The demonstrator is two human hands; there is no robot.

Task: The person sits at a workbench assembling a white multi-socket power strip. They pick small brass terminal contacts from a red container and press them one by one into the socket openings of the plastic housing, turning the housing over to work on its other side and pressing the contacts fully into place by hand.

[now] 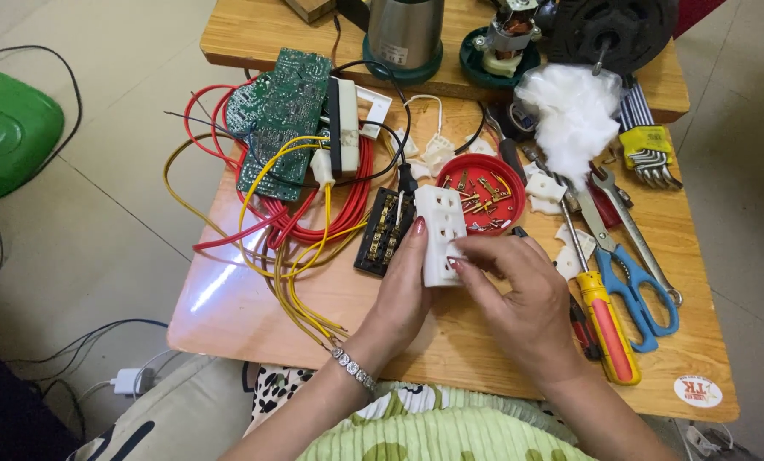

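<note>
My left hand [403, 294] and my right hand [519, 294] together hold a white plastic socket cover [440, 232] upright over a small wooden table [237, 307]. The left fingers grip its left edge; the right thumb and fingers pinch its lower right corner. Just left of the cover lies a black socket base with brass contacts [380, 232]. Behind it sits a red round lid [483, 189] filled with small brass parts. My left wrist wears a metal bracelet.
A green circuit board [279, 119] with red and yellow wires [297, 230] lies at the left. At the right are blue-handled scissors [634, 286], an orange-handled screwdriver [608, 329], a wrench, hex keys [647, 158] and white stuffing [574, 115]. Motor parts and a steel jar stand at the back.
</note>
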